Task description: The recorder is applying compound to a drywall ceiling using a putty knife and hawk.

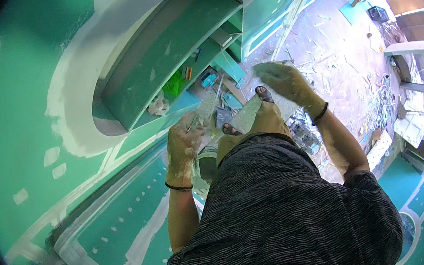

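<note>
My left hand (185,138) is raised beside the green wallboard, just below the rounded recess (160,54). Its fingers are curled, and pale smears of filler cover the skin. A blurred, pale shape lies at the fingertips; I cannot make out what it is. Out to the right, above the floor, my right hand (285,83) points its fingers toward the recess. Motion smears these fingers, so whether they hold anything does not show. Grey-white filler (79,104) rings the recess edge on the green wall (22,140).
My sandalled feet (264,94) stand on a pale platform (249,114). A bucket (208,163) is close by my left leg. Inside the recess run shelves, with a green bag (174,84) seen below them. Debris litters the floor (331,65), and a dark crate (378,14) sits far right.
</note>
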A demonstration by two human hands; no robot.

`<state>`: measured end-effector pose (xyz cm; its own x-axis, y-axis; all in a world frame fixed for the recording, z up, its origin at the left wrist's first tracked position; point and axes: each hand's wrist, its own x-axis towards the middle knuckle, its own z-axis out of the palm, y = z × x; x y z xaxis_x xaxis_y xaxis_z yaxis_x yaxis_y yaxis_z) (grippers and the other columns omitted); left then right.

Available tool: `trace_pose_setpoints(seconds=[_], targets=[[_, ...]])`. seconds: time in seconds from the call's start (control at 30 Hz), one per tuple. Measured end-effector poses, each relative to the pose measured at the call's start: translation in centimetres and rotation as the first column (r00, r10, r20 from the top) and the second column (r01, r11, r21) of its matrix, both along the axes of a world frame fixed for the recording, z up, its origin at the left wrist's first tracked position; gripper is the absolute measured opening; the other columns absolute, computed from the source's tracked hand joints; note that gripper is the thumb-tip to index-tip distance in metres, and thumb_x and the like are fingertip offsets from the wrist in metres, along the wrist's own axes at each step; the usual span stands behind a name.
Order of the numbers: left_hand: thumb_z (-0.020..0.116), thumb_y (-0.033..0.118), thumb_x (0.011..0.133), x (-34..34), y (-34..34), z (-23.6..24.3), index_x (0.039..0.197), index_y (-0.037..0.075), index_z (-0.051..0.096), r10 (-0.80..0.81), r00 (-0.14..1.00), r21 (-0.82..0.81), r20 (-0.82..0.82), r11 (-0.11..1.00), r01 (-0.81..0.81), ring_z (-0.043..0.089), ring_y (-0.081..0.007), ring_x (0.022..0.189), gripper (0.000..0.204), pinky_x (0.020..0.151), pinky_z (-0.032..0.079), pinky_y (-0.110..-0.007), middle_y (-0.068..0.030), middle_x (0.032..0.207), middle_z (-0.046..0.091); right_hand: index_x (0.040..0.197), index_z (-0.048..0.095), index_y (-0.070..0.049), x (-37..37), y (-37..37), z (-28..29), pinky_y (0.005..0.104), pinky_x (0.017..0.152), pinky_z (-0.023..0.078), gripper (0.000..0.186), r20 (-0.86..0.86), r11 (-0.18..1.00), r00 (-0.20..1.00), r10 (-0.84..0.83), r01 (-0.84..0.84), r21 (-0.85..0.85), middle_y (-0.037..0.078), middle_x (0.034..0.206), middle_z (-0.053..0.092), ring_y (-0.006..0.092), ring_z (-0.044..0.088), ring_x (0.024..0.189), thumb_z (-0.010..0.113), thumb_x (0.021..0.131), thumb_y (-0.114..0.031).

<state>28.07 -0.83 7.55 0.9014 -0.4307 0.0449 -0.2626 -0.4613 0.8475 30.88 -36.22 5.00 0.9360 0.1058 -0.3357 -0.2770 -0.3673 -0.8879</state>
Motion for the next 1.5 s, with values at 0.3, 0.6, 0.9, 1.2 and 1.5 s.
trace_pose_setpoints(seconds=[0.3,0.6,0.9,1.2,1.5], targets=[[0.068,0.013,0.081,0.0,-2.0,1.5,0.109,0.004,0.072,0.002,0.998,0.282,0.063,0.959,-0.020,0.069,-0.0362,0.091,0.030,0.080,0.056,-0.040,-0.0178,0.109,0.072,0.124,0.069,-0.010,3.2,6.1,3.1,0.0379,0.086,0.057,0.034,0.351,0.730,0.646,0.678,-0.537,-0.424,0.008,0.116,0.073,0.0277,0.071,0.101,0.070,0.092,-0.022],[0.065,0.015,0.083,0.6,-2.3,1.6,0.111,0.004,0.074,0.061,0.976,0.188,-0.207,0.982,-0.022,0.069,-0.0371,0.089,0.031,0.086,0.053,-0.042,-0.0186,0.101,0.074,0.114,0.075,-0.007,1.9,5.5,3.3,0.0326,0.073,0.058,0.026,0.230,0.895,0.868,0.439,-0.446,-0.024,0.008,0.096,0.077,0.0162,0.072,0.081,0.070,0.091,-0.019],[0.071,0.020,0.084,3.6,-6.3,1.0,0.126,0.013,0.068,-0.111,0.956,0.555,0.271,0.829,-0.062,0.062,-0.0306,0.115,0.042,0.101,0.049,-0.044,-0.0091,0.123,0.067,0.114,0.074,0.000,1.4,2.2,-0.1,0.0260,0.075,0.056,0.028,-0.171,0.959,0.951,0.257,-0.229,0.170,0.006,0.094,0.075,0.0094,0.067,0.082,0.070,0.092,-0.018],[0.072,0.020,0.088,-2.4,-4.3,-3.9,0.120,0.008,0.069,0.299,0.936,0.494,0.187,0.795,-0.353,0.064,-0.0358,0.108,0.034,0.095,0.050,-0.046,-0.0146,0.117,0.069,0.105,0.071,-0.005,11.6,-3.9,-15.6,0.0194,0.055,0.041,0.018,-0.297,0.656,0.742,-0.601,0.670,0.348,-0.003,0.078,0.063,0.0060,0.051,0.061,0.064,0.101,-0.021],[0.066,0.029,0.093,-20.7,0.6,-12.0,0.117,0.005,0.070,0.552,0.729,0.622,-0.405,0.751,-0.223,0.069,-0.0386,0.103,0.035,0.090,0.055,-0.046,-0.0210,0.110,0.072,0.113,0.072,-0.005,25.9,-2.3,-27.1,0.0255,0.063,0.050,0.021,-0.067,0.651,0.703,-0.708,0.686,0.324,0.003,0.089,0.072,0.0126,0.065,0.073,0.070,0.097,-0.019]])
